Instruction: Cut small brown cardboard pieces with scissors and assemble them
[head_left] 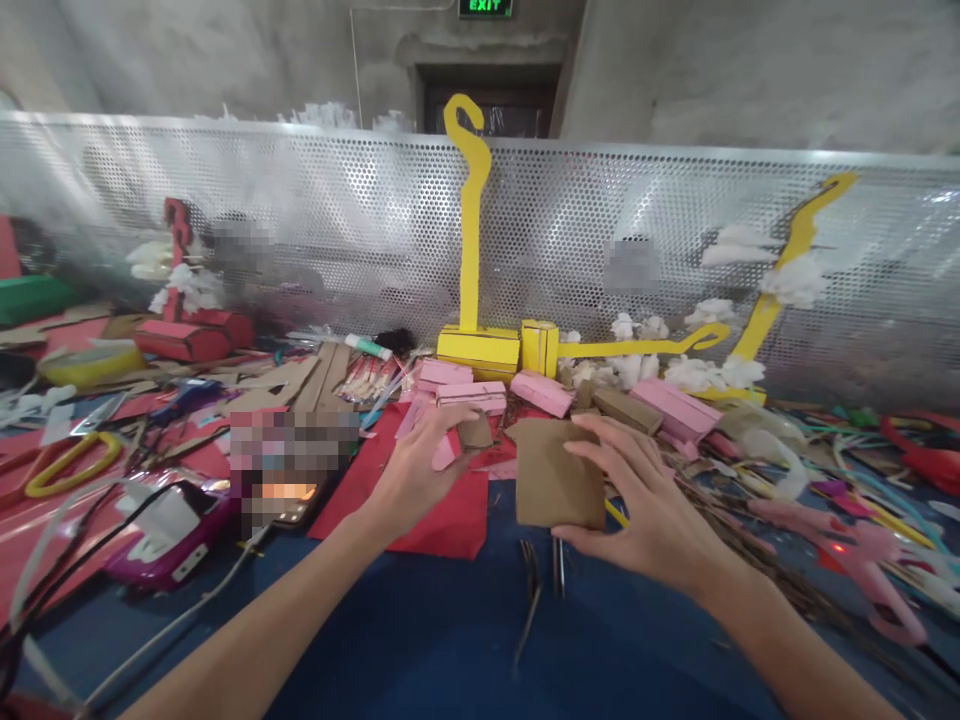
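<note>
Right grip [637, 482]: brown cardboard piece [556, 472] held at right side | left grip [420, 455]: small cardboard scrap [475, 431] pinched | both held over blue table [435, 640] | judged light, stiff, unslippery, creasable; best taken by opposite edges

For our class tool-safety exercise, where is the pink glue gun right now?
In the head view, the pink glue gun lies at far right, past the right hand and beside the thin brown twigs.

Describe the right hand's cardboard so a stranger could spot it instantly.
Below the perforated metal panel, find the right hand above the blue tabletop. It holds the squarish brown cardboard, clearly larger than the cardboard scrap in the left hand.
</note>
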